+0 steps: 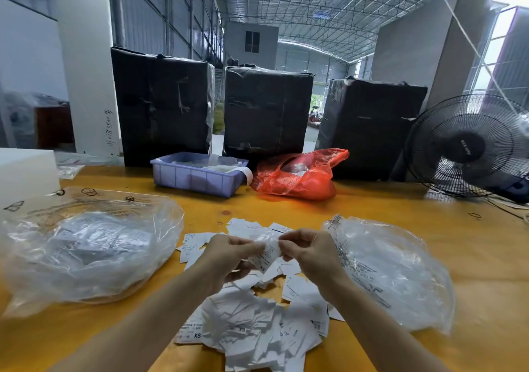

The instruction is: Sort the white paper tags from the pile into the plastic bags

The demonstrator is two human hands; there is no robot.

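While the left hand (229,252) and right hand (307,252) both pinch one white tag (267,254) above the pile (252,323) on the bench (400,208), tags may cling together — or land in the wrong one of the left bag (86,245) and right bag (392,271).

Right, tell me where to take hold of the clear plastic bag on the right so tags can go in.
Take the clear plastic bag by its printed edge nearest the pile of white paper tags, coming from the pile side. That edge looks loose and crumpled, so it is probably the mouth, though the opening itself is not clearly visible.
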